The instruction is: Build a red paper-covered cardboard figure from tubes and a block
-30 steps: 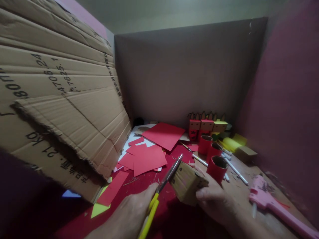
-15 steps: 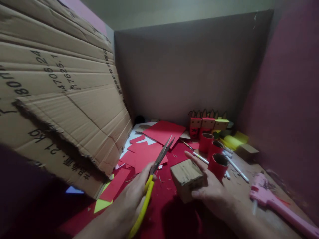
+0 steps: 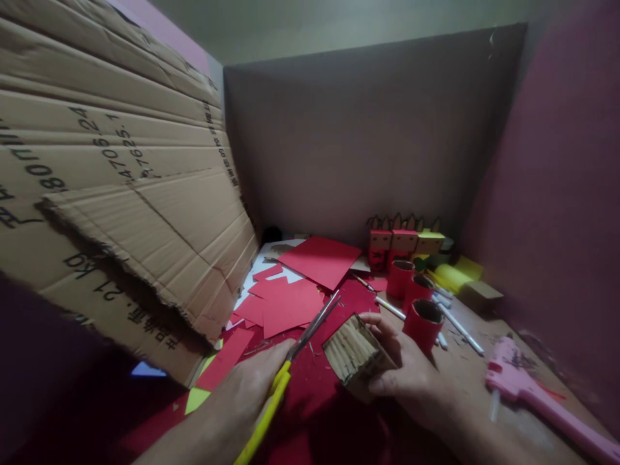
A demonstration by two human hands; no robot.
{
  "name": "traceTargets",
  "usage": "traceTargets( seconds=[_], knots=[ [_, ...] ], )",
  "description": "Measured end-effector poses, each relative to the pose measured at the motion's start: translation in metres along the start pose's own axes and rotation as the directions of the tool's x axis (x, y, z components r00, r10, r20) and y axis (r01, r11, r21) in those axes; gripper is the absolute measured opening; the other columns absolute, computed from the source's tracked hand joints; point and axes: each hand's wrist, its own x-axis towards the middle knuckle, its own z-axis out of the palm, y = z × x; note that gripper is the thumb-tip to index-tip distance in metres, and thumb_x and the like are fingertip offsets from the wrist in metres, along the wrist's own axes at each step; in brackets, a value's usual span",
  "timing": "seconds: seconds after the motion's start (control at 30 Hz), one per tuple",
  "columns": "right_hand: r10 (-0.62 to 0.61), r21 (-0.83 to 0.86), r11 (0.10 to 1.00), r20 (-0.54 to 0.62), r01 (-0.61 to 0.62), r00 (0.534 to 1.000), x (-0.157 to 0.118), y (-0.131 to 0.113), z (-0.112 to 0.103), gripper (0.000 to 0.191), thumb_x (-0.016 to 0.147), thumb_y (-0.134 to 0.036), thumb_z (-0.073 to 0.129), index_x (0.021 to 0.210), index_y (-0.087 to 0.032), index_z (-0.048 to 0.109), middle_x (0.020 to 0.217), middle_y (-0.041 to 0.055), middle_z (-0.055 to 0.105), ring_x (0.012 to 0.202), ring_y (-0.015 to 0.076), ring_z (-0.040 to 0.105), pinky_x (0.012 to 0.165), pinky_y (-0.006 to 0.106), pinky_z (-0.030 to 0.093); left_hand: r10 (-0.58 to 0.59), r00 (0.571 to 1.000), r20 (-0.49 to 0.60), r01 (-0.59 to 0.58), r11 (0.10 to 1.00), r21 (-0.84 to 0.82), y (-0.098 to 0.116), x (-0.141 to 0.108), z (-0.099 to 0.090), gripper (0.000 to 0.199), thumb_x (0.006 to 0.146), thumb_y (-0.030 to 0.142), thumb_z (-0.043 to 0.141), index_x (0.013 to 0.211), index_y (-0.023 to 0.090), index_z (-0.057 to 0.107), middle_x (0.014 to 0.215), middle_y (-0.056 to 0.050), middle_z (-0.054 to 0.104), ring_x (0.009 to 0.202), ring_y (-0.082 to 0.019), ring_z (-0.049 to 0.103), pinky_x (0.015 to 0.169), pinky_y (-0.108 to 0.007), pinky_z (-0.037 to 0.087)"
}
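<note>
My left hand (image 3: 252, 384) is closed on a pair of scissors (image 3: 278, 387) with yellow handles. The blades point up and away, nearly together, over the red work surface (image 3: 300, 426). In my right hand (image 3: 407, 365) is a small cardboard box (image 3: 356, 352), tilted, with its corrugated top turned up to the left. My thumb presses its near side and the fingers curl round the far right side. Sheets of red paper (image 3: 293, 303) lie beyond the scissor tips. Close to my right knuckles stands a red tube (image 3: 425, 323) with an open top.
A large printed cardboard sheet (image 3: 184, 219) leans in from the left. Small red and yellow box-headed figures (image 3: 404, 240) stand at the back right. White pens (image 3: 460, 328) and a pink glue gun (image 3: 513, 374) lie at right. A yellow paper roll (image 3: 458, 278) rests behind the tubes.
The scissors have moved down and slightly left, and their blades have closed further. My right hand has tilted the box, and its forefinger has curled in from a stretched-out position.
</note>
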Motion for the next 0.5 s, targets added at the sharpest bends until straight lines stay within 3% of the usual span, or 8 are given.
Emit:
traceTargets(
  seconds=[0.2, 0.3, 0.37, 0.5],
  knots=[
    [0.018, 0.016, 1.000, 0.008, -0.018, 1.000, 0.002, -0.003, 0.003, 0.073, 0.041, -0.014, 0.087, 0.107, -0.027, 0.059, 0.099, -0.0006, 0.063, 0.089, 0.0198, 0.059, 0.072, 0.028, 0.047, 0.010, 0.992, -0.127, 0.013, 0.983, 0.182, -0.017, -0.008, 0.015, 0.034, 0.084, 0.018, 0.041, 0.115, 0.026, 0.054, 0.096, -0.004, 0.069, 0.087, -0.019, 0.064, 0.074, -0.024, 0.047],
    [0.030, -0.004, 1.000, 0.005, -0.030, 1.000, 0.001, -0.005, 0.004, 0.074, 0.040, -0.016, 0.089, 0.106, -0.027, 0.058, 0.099, -0.0003, 0.064, 0.089, 0.0206, 0.060, 0.071, 0.028, 0.047, 0.062, 0.991, -0.123, -0.034, 0.975, 0.219, -0.021, -0.010, 0.020, 0.033, 0.084, 0.020, 0.041, 0.114, 0.024, 0.053, 0.097, -0.006, 0.068, 0.085, -0.020, 0.064, 0.074, -0.025, 0.048],
    [0.036, -0.025, 0.999, 0.014, -0.035, 0.999, 0.000, -0.005, 0.004, 0.074, 0.040, -0.017, 0.089, 0.107, -0.027, 0.057, 0.099, 0.0000, 0.065, 0.090, 0.0209, 0.061, 0.071, 0.028, 0.048, 0.057, 0.989, -0.134, -0.033, 0.984, 0.174, -0.019, -0.010, 0.021, 0.033, 0.084, 0.020, 0.040, 0.114, 0.023, 0.053, 0.096, -0.006, 0.067, 0.083, -0.020, 0.063, 0.073, -0.026, 0.048],
    [0.028, -0.096, 0.995, 0.009, -0.027, 1.000, -0.001, -0.003, 0.001, 0.077, 0.045, -0.013, 0.087, 0.113, -0.028, 0.054, 0.105, 0.0006, 0.064, 0.094, 0.0210, 0.061, 0.077, 0.030, 0.048, -0.103, 0.986, -0.133, 0.090, 0.991, -0.098, -0.017, -0.006, 0.019, 0.022, 0.082, 0.026, 0.047, 0.100, 0.023, 0.060, 0.071, 0.001, 0.061, 0.063, -0.015, 0.056, 0.059, -0.022, 0.045]
  ],
)
